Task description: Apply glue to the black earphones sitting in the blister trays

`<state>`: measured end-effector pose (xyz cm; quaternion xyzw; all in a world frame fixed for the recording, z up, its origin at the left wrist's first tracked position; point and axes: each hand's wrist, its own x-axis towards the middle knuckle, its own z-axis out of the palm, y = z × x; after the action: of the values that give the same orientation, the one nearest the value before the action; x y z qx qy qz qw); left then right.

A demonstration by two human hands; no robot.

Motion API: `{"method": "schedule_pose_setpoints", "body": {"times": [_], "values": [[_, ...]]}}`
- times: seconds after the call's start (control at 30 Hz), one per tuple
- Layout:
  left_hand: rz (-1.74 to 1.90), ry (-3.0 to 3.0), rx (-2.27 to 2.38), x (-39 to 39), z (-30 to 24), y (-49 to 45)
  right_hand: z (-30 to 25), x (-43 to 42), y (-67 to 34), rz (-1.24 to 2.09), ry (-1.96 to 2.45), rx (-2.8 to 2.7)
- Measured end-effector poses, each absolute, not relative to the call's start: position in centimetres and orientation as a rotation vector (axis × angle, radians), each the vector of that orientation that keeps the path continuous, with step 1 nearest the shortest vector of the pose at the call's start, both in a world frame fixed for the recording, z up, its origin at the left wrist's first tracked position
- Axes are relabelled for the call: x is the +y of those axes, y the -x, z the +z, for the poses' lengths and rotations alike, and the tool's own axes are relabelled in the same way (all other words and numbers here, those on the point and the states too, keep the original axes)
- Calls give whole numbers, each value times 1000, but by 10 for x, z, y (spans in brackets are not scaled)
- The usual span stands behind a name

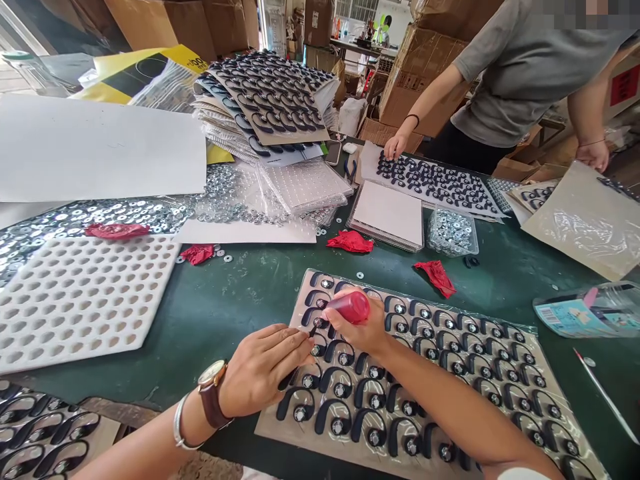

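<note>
My right hand (pixel 369 335) is wrapped round a red squeeze bottle (pixel 356 307), which is tilted so that its thin tip points down to the left. The tip is close to a round metal piece on one of the black hook-shaped parts (pixel 336 380). These parts lie in rows on a brown card sheet (pixel 273 425) with shiny plastic film. My left hand (pixel 265 365) rests over the sheet's left side, fingers stretched out near the bottle tip. What lies beneath its fingertips is hidden.
A white tray with holes (pixel 75 300) lies left; metal washers (pixel 165 212) spread behind it. Red cloth scraps (pixel 350 241), a tub of washers (pixel 453 232) and stacked hook sheets (pixel 280 100) stand farther back. A co-worker's hand (pixel 396 145) touches another sheet.
</note>
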<state>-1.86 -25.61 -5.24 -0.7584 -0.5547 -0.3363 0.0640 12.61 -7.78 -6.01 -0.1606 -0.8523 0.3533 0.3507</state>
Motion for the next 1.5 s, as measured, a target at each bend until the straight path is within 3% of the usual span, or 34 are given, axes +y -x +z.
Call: {"method": "schedule_pose_setpoints", "body": {"times": [1.5], "values": [[-1325,2212,-1778,-248,-45,22,-54,-79,-126,654,251,-2206]]}}
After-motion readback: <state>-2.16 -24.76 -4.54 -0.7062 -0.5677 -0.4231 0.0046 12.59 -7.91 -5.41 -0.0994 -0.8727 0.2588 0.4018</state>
